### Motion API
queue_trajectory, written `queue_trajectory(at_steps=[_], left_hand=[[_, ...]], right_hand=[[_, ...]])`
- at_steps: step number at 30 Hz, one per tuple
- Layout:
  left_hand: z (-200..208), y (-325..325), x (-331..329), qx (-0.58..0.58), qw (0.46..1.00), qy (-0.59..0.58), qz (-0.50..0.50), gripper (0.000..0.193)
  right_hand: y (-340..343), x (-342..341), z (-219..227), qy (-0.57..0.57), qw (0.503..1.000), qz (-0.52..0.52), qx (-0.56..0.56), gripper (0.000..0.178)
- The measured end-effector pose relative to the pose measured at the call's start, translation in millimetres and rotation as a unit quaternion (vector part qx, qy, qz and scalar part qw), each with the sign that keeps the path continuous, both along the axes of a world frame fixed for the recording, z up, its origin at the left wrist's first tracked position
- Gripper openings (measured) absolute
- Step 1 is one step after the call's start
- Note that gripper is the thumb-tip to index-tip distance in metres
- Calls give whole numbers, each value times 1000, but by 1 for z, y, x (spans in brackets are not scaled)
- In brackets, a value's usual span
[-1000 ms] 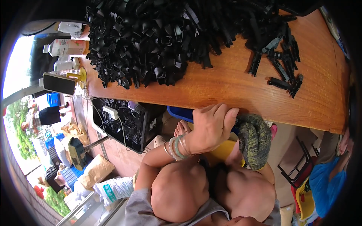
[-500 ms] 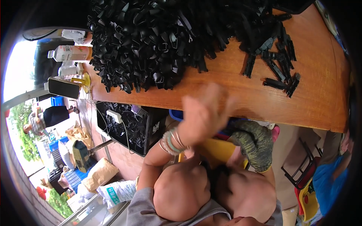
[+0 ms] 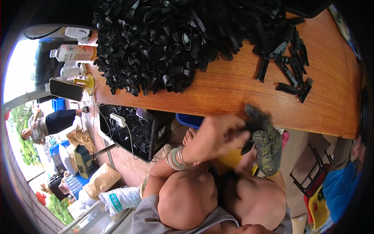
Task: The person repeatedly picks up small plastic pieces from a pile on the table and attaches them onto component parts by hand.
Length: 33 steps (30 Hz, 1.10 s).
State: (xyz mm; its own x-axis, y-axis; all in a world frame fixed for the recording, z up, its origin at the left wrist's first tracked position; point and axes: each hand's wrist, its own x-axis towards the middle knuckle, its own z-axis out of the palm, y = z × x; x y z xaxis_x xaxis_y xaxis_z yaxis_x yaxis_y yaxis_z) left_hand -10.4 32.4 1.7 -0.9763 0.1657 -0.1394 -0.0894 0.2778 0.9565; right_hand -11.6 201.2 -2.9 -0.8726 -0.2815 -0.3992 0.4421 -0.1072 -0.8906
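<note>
My left hand [image 3: 222, 135], bare with bracelets at the wrist, is just off the table's near edge. Its fingers are curled together against the gloved hand, slightly blurred, so what lies between them is hidden. My right hand [image 3: 268, 144] wears a grey-green knit glove and is closed around a dark plastic part [image 3: 246, 146], of which only a bit shows between the two hands. Beyond them, a large heap of black plastic parts [image 3: 148, 50] covers the far left and middle of the wooden table [image 3: 230, 91]. Several longer black pieces [image 3: 290, 72] lie loose at the right.
Below the table's left edge stands a black crate [image 3: 134, 136] of black parts with a white power strip [image 3: 118, 120] on it. A phone [image 3: 65, 91] on a stand and a bottle [image 3: 74, 53] are at the left. A blue bin [image 3: 189, 120] sits under the table. A person [image 3: 54, 121] is farther off.
My left hand has come back from over the table toward the right hand. The gloved hand has lifted to the table edge, a dark part now showing between them. The person at left has shifted.
</note>
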Motion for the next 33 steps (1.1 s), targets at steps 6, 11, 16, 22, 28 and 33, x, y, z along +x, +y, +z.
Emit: queue_trajectory(at_steps=[6,11,16,22,28,33], left_hand=[[-11,-34,-29,-416,864,283,-9,13],[-20,-41,-65,-504,791,342,61,27],[-22,-49,-64,-493,776,389,57,26],[-24,-25,-42,-197,905,372,64,25],[-3,-19,-33,-14,996,83,-32,15],[3,-22,-24,40,999,5,-28,11]], right_hand=[[-1,1,2,-128,983,-114,-68,21],[9,1,2,-112,988,-71,-82,23],[10,8,-6,-133,982,-89,-105,25],[8,10,-8,-128,979,-119,-101,24],[8,10,-5,-112,985,-110,-73,23],[5,11,-3,-97,988,-103,-56,22]])
